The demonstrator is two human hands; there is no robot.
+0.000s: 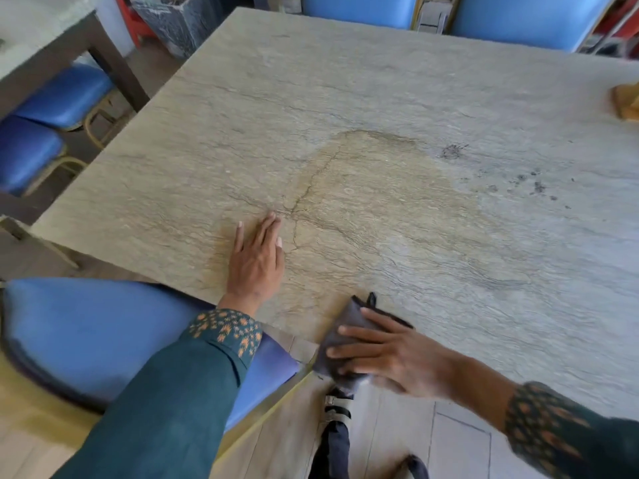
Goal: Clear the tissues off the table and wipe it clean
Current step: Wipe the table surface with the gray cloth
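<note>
The table looks almost free of tissues — no white tissue shows on it. At its far right edge lies one crumpled yellowish thing, partly cut off, so it is hard to tell if it is a tissue or something else. If it is a tissue, it still has to go.

The wiping part is under way. The right hand lies flat on a dark cloth at the near edge of the table, fingers spread and pressing down on it, not curled around it. The left hand rests open on the table, just left of the cloth, palm down, holding nothing.

A big darker patch in the middle of the table looks wet — maybe already wiped. Small dark specks sit to the right of that patch, so that side probably still needs cleaning.
</note>
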